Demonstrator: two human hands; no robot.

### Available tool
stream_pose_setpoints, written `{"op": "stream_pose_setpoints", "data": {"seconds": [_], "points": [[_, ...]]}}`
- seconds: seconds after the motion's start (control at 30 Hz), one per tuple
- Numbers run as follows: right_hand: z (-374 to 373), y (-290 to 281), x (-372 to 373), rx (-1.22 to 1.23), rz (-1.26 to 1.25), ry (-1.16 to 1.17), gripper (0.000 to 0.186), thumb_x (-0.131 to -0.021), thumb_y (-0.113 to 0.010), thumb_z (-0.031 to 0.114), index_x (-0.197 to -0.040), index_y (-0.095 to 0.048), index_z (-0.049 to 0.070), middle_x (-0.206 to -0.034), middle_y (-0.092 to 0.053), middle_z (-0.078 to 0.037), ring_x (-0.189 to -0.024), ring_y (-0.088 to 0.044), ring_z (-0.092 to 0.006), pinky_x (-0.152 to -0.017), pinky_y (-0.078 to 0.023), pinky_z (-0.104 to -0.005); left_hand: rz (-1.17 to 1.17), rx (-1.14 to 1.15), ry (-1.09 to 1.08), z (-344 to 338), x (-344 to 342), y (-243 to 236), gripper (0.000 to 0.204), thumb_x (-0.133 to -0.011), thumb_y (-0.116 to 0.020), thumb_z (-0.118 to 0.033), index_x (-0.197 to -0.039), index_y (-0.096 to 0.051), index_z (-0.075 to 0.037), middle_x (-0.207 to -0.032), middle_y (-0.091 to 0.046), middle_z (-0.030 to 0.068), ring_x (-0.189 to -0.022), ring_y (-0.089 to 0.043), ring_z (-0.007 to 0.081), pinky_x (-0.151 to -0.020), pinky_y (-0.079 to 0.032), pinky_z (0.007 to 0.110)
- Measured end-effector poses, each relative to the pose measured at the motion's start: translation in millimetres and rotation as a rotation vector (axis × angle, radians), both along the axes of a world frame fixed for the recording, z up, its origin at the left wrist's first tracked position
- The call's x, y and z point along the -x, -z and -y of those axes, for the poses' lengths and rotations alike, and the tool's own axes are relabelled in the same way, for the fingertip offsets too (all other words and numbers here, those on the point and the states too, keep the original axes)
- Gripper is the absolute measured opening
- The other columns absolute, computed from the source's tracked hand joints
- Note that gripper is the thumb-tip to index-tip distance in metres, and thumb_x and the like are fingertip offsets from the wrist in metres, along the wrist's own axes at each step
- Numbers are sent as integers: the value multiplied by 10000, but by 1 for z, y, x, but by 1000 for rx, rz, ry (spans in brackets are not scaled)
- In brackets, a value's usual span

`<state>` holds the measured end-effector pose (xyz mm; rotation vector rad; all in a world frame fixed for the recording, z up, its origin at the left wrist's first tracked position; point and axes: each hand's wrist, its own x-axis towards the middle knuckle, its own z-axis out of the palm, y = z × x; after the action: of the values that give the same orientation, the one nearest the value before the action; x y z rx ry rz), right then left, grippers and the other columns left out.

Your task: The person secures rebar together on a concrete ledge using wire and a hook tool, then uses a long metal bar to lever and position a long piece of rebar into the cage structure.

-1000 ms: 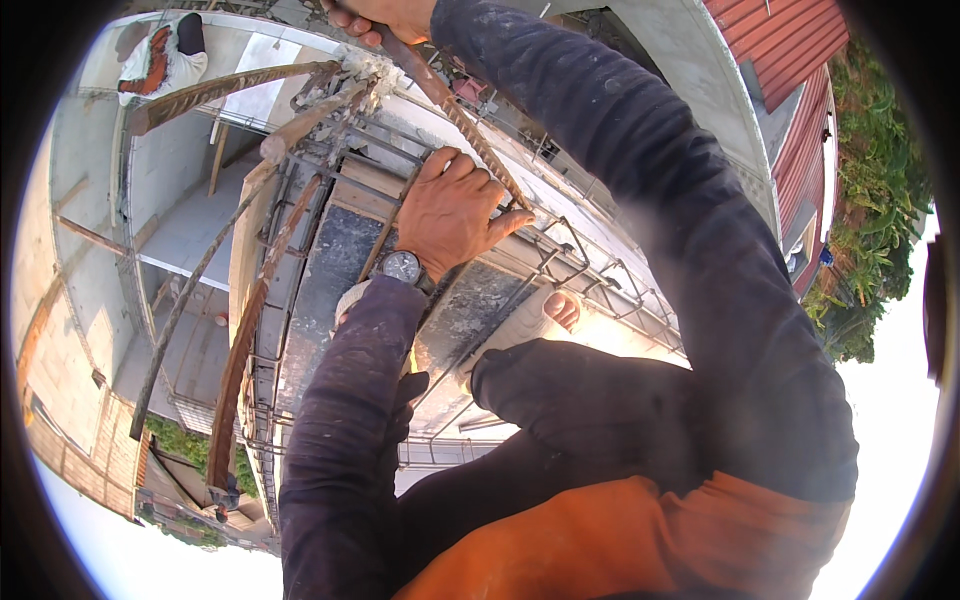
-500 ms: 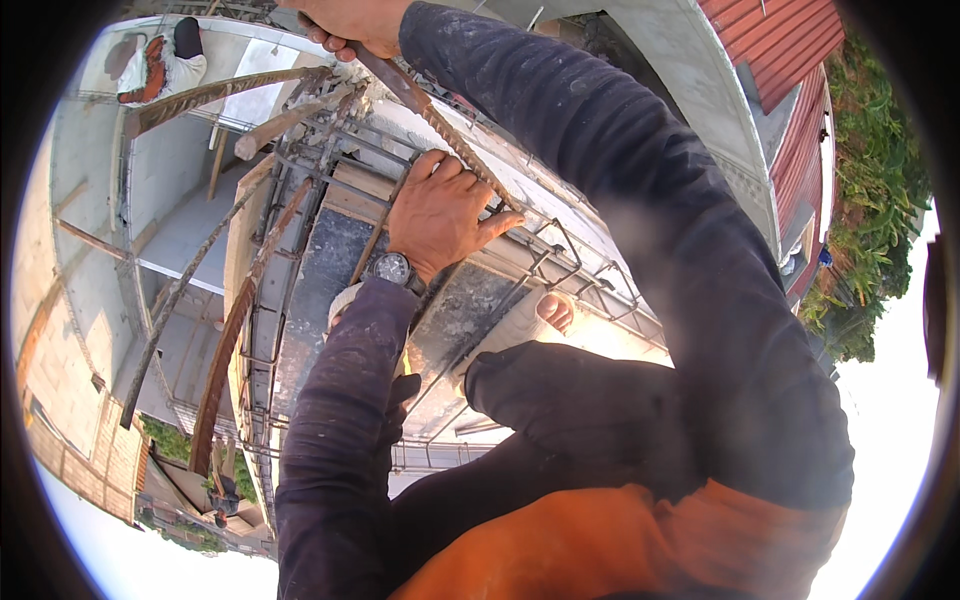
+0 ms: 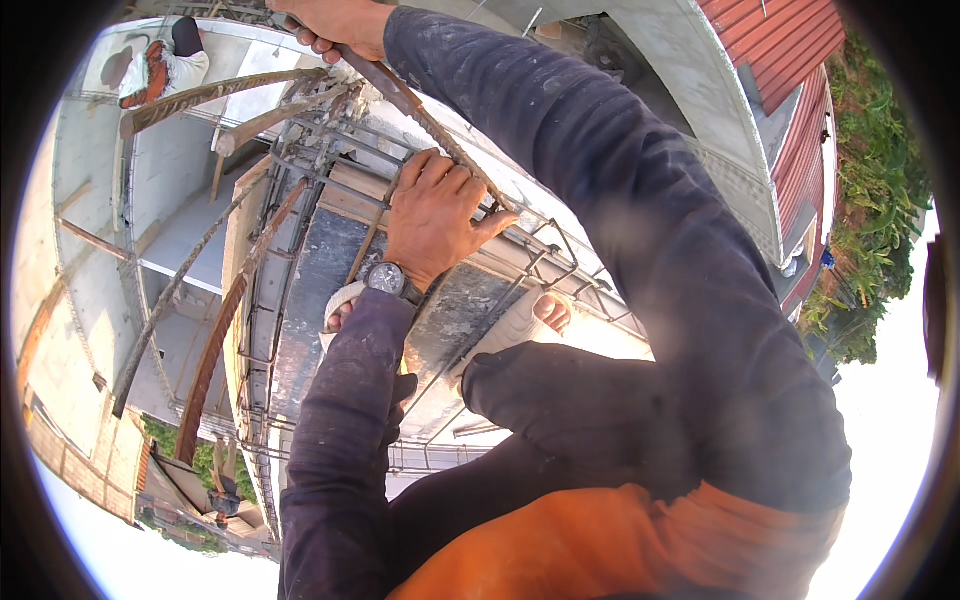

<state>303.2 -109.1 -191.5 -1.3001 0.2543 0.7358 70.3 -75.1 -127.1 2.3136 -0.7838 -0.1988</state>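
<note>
My right hand reaches across at the top, its fingers wrapped round the upper end of a rusty ribbed steel bar. The bar slants down to the right, its lower end beside my left hand. That hand, with a wristwatch on its wrist, curls its fingers over the rebar cage, thumb stretched right along the steel. What lies under its palm is hidden. My feet in sandals are on the boards, with the right foot's toes beside the cage.
Rusty bars and wooden poles jut out at the left above a deep drop between walls. A co-worker is at the upper left. Another roof of red corrugated sheets and green plants lie to the right.
My right hand and the upper end of the bar have shifted slightly left. My left hand stays nearly in place on the steel. The view has shifted a little.
</note>
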Motion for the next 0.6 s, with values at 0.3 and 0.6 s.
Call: {"op": "stream_pose_setpoints", "data": {"seconds": [0.3, 0.6], "points": [[-1, 2, 3, 0, 6, -15, 520, -1023, -603, 505, -805, -576, 34, -570, -445, -15, -429, -368, -168, -397, -323, -383, 0, -50, -75, -1, 13, -6, 458, -745, -859, -466, -989, -714, -107, -1054, -680, 36, -1091, -573, 261, -1071, -412, 496], [-1, 7, -1, 58, 30, -37, 486, -1007, -645, 478, -823, -604, 30, -590, -467, -9, -439, -377, -157, -406, -318, -380, -10, -62, 303, 5, -22, -1, 627, -774, -792, -622, -1119, -706, -105, -1149, -679, 58, -1211, -577, 241, -1170, -365, 456]]}}
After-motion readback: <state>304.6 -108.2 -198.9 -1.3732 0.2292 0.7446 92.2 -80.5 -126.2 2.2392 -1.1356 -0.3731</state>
